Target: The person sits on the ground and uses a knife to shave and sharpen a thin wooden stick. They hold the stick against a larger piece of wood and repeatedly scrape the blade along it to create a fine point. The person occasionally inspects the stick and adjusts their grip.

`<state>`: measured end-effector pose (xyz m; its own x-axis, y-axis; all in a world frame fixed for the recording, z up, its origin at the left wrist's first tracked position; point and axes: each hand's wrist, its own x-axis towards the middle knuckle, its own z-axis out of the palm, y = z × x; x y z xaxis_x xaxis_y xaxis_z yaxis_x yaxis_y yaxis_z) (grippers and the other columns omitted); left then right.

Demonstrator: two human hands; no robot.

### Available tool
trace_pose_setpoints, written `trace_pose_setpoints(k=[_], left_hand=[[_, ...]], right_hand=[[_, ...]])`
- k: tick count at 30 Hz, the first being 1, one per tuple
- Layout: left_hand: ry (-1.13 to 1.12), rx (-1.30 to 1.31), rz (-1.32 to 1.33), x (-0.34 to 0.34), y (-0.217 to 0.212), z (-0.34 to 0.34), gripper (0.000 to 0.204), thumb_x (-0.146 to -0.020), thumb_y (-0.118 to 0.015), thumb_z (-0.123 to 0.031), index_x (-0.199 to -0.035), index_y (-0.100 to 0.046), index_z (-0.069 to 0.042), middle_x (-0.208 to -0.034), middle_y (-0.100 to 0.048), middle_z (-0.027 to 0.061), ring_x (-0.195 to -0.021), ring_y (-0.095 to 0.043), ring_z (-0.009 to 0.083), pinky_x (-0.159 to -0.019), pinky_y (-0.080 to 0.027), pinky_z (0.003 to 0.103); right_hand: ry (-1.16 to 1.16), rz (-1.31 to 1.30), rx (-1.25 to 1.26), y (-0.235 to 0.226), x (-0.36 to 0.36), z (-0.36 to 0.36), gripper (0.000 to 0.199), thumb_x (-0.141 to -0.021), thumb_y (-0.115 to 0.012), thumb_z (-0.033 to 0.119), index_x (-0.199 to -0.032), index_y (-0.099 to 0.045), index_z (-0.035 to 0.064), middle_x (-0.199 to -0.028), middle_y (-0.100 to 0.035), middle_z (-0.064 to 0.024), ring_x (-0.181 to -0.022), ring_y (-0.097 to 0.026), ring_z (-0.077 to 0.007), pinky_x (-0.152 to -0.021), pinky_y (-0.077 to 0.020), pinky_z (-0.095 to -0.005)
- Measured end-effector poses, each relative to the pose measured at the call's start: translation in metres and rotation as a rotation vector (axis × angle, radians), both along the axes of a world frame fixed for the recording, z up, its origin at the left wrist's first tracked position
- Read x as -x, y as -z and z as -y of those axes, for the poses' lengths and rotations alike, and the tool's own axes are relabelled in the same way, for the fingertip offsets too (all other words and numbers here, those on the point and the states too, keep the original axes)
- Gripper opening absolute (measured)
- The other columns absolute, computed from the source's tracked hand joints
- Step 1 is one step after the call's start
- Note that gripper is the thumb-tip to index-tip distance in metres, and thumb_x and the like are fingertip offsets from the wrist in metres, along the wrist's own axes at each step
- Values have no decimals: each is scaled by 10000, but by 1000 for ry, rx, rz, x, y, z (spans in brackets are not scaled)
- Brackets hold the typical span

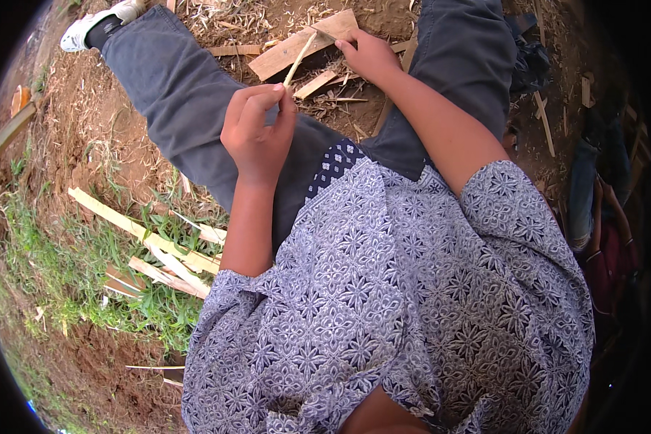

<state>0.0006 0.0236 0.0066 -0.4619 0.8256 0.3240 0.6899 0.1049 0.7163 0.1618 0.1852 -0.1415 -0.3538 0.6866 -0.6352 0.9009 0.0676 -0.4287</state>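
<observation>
Fingers of my left hand point(257, 130) pinch the lower end of a thin bamboo sliver point(299, 59), which slants up toward the wooden board point(304, 43) my right hand point(367, 54) grips on the ground.

wood scraps point(318, 83) crowd the ground between the knees; grass point(72, 267) left lies open

It was outdoors in daylight, on bare reddish-brown soil point(87, 123) strewn with dry straw and wood shavings. A patch of green grass point(72, 275) spread at eight o'clock, with pale split wooden slats point(145, 235) lying across it. More wood scraps point(546, 123) littered the ground at two o'clock. The three o'clock edge lay in deep shade, its contents too dark to make out.
</observation>
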Motion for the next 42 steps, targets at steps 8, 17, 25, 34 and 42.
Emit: trace_pose_setpoints(k=[8, 17, 25, 34, 42], left_hand=[[-23, -11, 34, 1, 1, 1, 171, -808, -812, 85, -893, -701, -14, -896, -754, 117, -784, -735, 207, -723, -580, 295], [7, -34, 8, 1, 3, 0, 201, -781, -804, 102, -904, -705, -21, -913, -760, 121, -802, -746, 222, -729, -587, 307], [33, -47, 13, 0, 5, 0, 227, -772, -807, 97, -933, -714, -34, -913, -760, 117, -798, -751, 227, -735, -592, 312], [50, -37, 30, 3, 7, 3, 256, -746, -801, 107, -936, -712, -39, -923, -755, 115, -821, -757, 232, -746, -601, 316], [67, -30, 41, 3, 5, 2, 242, -741, -788, 113, -918, -706, -30, -920, -751, 117, -830, -754, 235, -752, -601, 320]], right_hand=[[495, -172, 447, -13, 13, 2, 439, -1004, -644, 497, -1109, -723, 78, -981, -751, -158, -933, -726, -322, -864, -559, -441], [-251, 15, -25, -11, 19, -29, 401, -1014, -625, 511, -1157, -737, 153, -1037, -771, -95, -1037, -736, -298, -890, -571, -482], [137, -145, 337, 10, 15, -24, 372, -1028, -653, 450, -1176, -695, 111, -948, -747, -101, -778, -714, -200, -651, -571, -400], [-59, -177, 209, -3, 10, -20, 398, -1000, -684, 463, -1103, -725, 81, -875, -746, -125, -704, -714, -205, -627, -561, -398], [-222, 20, 77, 0, 22, -31, 389, -1035, -623, 450, -1179, -718, 102, -949, -759, -117, -832, -733, -264, -732, -583, -437]])
